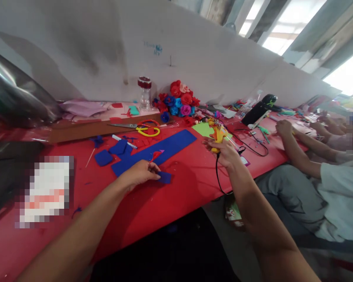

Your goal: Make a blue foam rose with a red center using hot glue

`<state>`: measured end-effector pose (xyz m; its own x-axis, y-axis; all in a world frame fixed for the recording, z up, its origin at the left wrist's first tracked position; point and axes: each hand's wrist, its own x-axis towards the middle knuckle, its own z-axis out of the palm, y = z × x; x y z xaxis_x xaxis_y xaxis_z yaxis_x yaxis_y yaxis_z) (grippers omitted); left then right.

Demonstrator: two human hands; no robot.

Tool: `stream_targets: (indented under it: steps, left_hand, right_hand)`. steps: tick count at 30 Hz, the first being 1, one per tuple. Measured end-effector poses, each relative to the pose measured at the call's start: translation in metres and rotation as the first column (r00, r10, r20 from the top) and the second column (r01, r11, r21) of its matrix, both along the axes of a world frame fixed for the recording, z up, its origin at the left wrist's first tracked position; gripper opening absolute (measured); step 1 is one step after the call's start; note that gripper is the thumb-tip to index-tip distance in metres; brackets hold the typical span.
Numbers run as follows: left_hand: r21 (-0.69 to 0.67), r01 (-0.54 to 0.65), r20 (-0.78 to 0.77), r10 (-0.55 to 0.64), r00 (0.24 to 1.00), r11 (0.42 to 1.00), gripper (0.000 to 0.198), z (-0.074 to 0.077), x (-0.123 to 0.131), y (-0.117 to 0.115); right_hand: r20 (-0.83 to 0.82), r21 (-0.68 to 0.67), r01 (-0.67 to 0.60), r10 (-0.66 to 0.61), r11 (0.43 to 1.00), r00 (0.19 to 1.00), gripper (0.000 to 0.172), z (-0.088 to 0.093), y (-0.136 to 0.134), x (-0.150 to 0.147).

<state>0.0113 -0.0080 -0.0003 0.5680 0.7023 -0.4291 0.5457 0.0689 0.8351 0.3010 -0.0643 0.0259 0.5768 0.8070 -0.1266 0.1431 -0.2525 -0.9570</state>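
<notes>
Low over the red table, my left hand (pixel 141 173) pinches a small blue strip (pixel 165 178) that looks like foam or felt. Just behind it lies a long blue sheet (pixel 179 141) of the same colour, with a small red scrap (pixel 156 154) on it. My right hand (pixel 223 150) is closed around a yellow glue gun (pixel 219 139), whose black cord (pixel 217 176) hangs down past the table edge. Beyond the gun is a light green sheet (pixel 200 130). Cut blue pieces (pixel 104 158) and a white marker (pixel 124 141) lie left of the long sheet.
Yellow-handled scissors (pixel 148 131) rest near a brown strip (pixel 76 131). Paper flowers (pixel 182 100) and a red-lidded jar (pixel 144 94) stand by the wall. A black bottle (pixel 259 109) stands further right. A co-worker's arms (pixel 300 150) rest on the table at right.
</notes>
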Motion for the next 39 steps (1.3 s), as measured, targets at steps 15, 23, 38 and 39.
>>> stream_targets:
  steps: [15,23,38,39]
  left_hand:
    - [0.117,0.120,-0.056,-0.114,0.992,0.986,0.019,-0.013,-0.001,0.013]
    - [0.136,0.141,-0.049,-0.136,0.990,0.981,0.017,-0.014,0.000,0.013]
    - [0.153,0.148,-0.039,-0.144,0.989,0.977,0.016,-0.016,0.001,0.014]
    - [0.159,0.146,-0.036,-0.142,0.989,0.976,0.016,-0.016,0.001,0.014]
  right_hand:
    - [-0.335,0.005,-0.425,0.402,0.905,0.852,0.036,-0.020,-0.079,-0.068]
    - [-0.260,-0.118,-0.449,0.409,0.886,0.875,0.044,-0.020,-0.078,-0.070]
    - [0.259,-0.350,-0.528,0.622,0.774,0.739,0.048,-0.021,-0.069,-0.082]
    - [0.278,-0.366,-0.531,0.634,0.764,0.721,0.048,-0.020,-0.068,-0.083]
